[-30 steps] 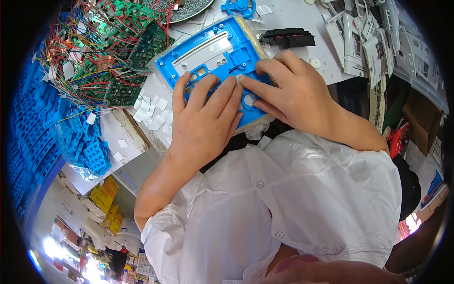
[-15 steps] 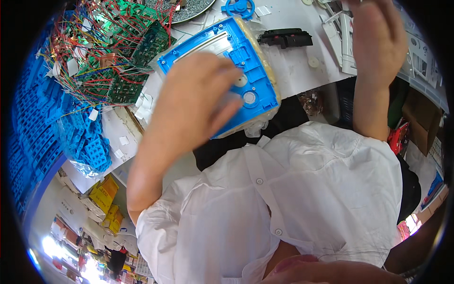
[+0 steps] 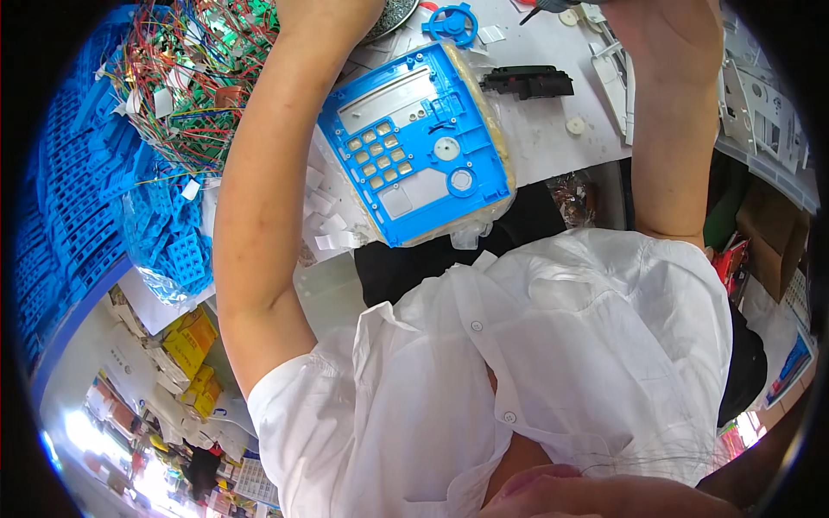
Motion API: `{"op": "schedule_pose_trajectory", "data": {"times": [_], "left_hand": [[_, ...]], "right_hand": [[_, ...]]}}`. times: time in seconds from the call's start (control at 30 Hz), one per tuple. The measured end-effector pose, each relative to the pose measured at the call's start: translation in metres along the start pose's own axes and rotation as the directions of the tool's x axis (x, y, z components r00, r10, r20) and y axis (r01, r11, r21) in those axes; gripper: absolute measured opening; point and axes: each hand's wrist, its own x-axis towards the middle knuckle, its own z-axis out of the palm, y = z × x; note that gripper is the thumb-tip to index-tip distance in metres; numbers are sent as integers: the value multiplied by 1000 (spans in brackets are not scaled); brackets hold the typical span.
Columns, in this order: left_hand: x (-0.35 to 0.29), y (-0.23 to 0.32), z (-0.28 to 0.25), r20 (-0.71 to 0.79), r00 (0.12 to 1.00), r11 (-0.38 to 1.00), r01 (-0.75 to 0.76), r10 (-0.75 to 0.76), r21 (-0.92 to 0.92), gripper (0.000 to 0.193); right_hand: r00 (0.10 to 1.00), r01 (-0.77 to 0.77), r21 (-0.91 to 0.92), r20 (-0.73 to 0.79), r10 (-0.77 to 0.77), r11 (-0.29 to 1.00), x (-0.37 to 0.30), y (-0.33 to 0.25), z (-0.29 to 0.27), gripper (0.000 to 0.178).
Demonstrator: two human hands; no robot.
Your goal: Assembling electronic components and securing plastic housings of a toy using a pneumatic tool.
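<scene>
A blue plastic housing panel [image 3: 380, 203] lies on a padded, plastic-wrapped block [image 3: 503, 155] at the table's front edge. Square key holes, a long window and round openings show in it, and neither hand touches it. My left hand [image 3: 332, 15] is at the top edge, beside a round dish [image 3: 399, 19] of small grey pieces; its fingers are out of sight. At the top right, my right hand [image 3: 661, 22] is partly cut off. A dark, pointed tool [image 3: 553, 5], like a screwdriver, sticks out leftward from it.
Wired green circuit boards [image 3: 186, 95] pile up at the left, beside bagged blue plastic parts [image 3: 168, 233]. A blue ring-shaped part [image 3: 451, 26] and a black part [image 3: 528, 82] lie behind the panel. White plastic parts [image 3: 613, 86] are at the right.
My left hand has moved off the panel, up and away to the dish, uncovering the key holes. A dark pointed tool now shows at my right hand.
</scene>
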Motion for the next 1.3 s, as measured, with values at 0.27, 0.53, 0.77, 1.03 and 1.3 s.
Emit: {"op": "schedule_pose_trajectory", "data": {"times": [0.27,0.53,0.77,1.03,1.3], "left_hand": [[-42,41,-87,-16,993,851,-111,119,-513,13],[-147,82,-94,52,998,661,66,-40,-748,10],[-149,86,-95,61,984,567,145,-165,-811,7],[-150,88,-93,-3,984,633,114,-180,-766,12],[-166,85,-87,65,996,836,91,-67,-541,30]], "right_hand": [[987,-156,228,11,158,961,-30,-12,12,39],[975,-212,694,98,201,688,-66,-23,60,37],[943,-207,654,-66,327,727,-74,-35,83,36],[954,-161,413,297,35,896,-69,-2,50,31],[985,-142,371,141,96,918,-97,34,61,28]]}}
